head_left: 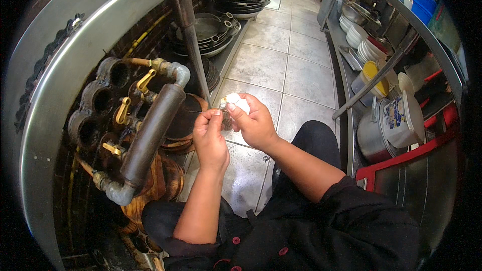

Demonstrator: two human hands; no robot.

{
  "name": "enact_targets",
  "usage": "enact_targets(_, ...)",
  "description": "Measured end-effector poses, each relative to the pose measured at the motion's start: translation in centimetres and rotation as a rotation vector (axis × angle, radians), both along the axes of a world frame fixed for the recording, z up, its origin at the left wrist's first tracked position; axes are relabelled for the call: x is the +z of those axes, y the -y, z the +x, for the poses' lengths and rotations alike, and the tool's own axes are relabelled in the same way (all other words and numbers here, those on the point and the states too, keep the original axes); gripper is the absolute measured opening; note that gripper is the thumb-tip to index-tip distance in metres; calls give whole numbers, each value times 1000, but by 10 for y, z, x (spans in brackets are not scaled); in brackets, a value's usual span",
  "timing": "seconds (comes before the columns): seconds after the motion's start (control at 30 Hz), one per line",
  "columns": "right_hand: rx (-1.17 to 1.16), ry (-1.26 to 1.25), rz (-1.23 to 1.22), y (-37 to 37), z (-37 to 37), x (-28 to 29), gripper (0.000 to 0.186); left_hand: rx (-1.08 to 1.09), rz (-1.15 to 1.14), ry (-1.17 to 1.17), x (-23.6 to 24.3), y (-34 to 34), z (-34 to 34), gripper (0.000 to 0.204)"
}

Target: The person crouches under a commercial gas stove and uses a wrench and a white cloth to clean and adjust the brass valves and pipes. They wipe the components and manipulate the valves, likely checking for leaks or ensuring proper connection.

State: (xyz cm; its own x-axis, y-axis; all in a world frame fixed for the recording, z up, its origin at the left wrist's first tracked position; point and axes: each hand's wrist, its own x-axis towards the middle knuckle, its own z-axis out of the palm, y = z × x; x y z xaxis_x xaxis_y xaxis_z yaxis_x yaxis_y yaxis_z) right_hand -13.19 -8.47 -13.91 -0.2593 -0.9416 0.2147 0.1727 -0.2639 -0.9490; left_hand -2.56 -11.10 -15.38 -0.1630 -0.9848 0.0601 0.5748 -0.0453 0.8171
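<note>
In front of my knees both hands are raised close together. My right hand [256, 124] is closed around a crumpled white cloth or paper [243, 104], part of it hidden by the fingers. A small light-coloured piece shows at its left end, too small to name. The thumb and fingers of my left hand [211, 140] pinch a thin wire-like strand [197, 112] that sticks out to the left. Below the fingertips, a greyish tangled patch [227, 121] shows between the hands; I cannot tell what it is. Left of them is a dark metal pipe [153, 133] with brass valves [122, 111].
A steel frame [83, 30] curves along the left, over round burner openings [89, 133]. Pans [203, 30] fill a low shelf beyond, and wooden boards [173, 178] stand beneath the pipe. Stacked bowls [354, 34] and a large pot [369, 135] line the right shelf. Tiled floor [261, 65] runs between.
</note>
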Motion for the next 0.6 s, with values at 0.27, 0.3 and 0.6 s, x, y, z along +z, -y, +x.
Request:
enact_targets(0.27,-59,100,-26,-4,-9,12,17,167,118,-2,-9,26,22,9)
enact_targets(0.3,-80,111,-28,-4,-12,15,17,196,134,-9,-11,31,28,10)
enact_targets(0.6,281,231,179,-4,-32,28,27,-205,-283,149,23,35,62,9)
